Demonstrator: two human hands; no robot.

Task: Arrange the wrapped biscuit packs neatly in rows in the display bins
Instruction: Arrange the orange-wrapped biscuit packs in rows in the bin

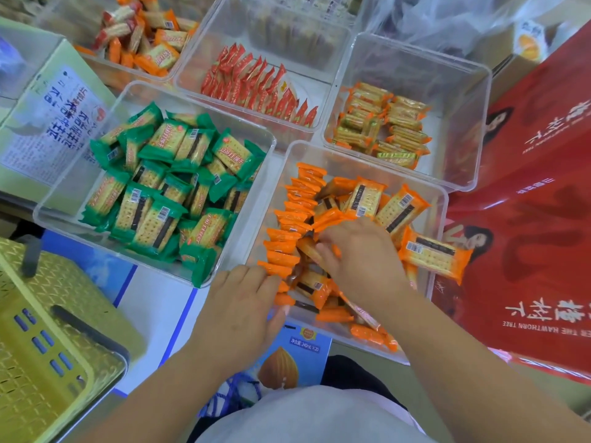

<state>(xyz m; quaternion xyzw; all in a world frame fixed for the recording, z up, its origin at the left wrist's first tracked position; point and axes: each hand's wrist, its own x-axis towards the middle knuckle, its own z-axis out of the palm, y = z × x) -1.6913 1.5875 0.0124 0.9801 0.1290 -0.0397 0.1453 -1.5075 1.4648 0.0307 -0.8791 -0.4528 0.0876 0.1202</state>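
Note:
A clear bin (443, 199) in front of me holds orange-wrapped biscuit packs (395, 207). A row of them (292, 219) stands on edge along its left wall; the others lie loose. My left hand (240, 311) rests flat against the near end of that row, fingers straight. My right hand (361, 257) is inside the bin with its fingers curled on an orange pack (308, 251) beside the row. To the left, a second clear bin (51, 206) holds a loose heap of green-wrapped packs (172, 187).
Behind are clear bins with red packs (256, 81), small orange packs (383, 123) and mixed orange-red packs (144, 36). A yellow basket (48, 346) sits at lower left, a pale carton (48, 123) at left and red cartons (527, 219) at right.

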